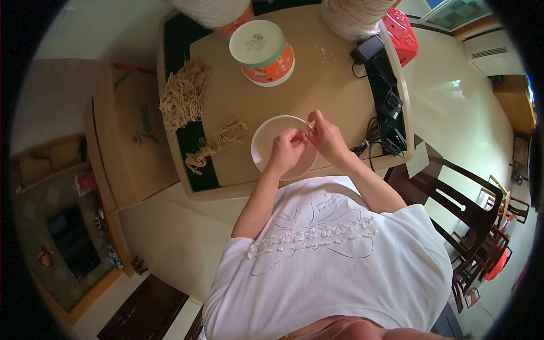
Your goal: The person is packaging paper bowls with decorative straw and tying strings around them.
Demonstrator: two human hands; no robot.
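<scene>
Both hands meet over a white bowl (pixel 262 161) by the table's near edge. My left hand (pixel 289 150) is closed in a pinch above the inside of the bowl. Beside it, over the bowl's right rim, my right hand (pixel 328 137) pinches too, its fingertips almost touching those of the left. Something small and pale shows between the fingertips, too small to name. Left of the bowl lies a small bunch of tan string (pixel 218 144), with a larger tangled bundle of tan string (pixel 184 95) behind it.
A white-lidded orange bucket (pixel 266 71) stands beyond the bowl. Farther back are two pale, rounded, ribbed objects, left (pixel 212 10) and right (pixel 354 20). Black adapters (pixel 368 50) and cables (pixel 374 133) line the right edge. A cardboard box (pixel 136 141) is left, a dark chair (pixel 464 201) right.
</scene>
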